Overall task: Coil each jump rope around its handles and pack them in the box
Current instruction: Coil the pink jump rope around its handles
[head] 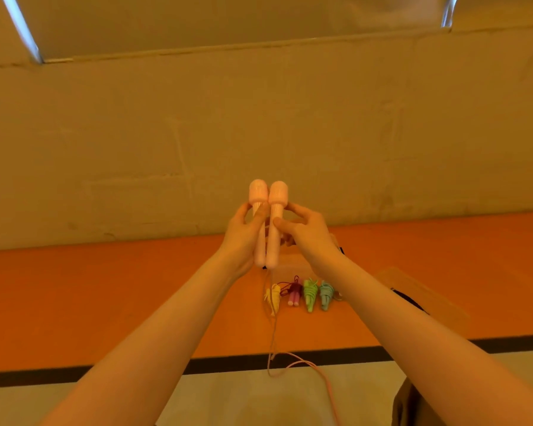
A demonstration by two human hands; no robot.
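Note:
Two pale pink jump rope handles stand upright side by side at arm's length in front of me. My left hand grips the left handle and my right hand grips the right one. Their pink rope hangs down loose and trails toward me over the floor. On the orange floor below lie coiled ropes in a row: yellow, dark red, green and blue. A cardboard box sits behind my right forearm, mostly hidden.
A bare concrete wall rises behind the orange floor strip. A black line borders the orange strip on my side, with a pale floor nearer to me.

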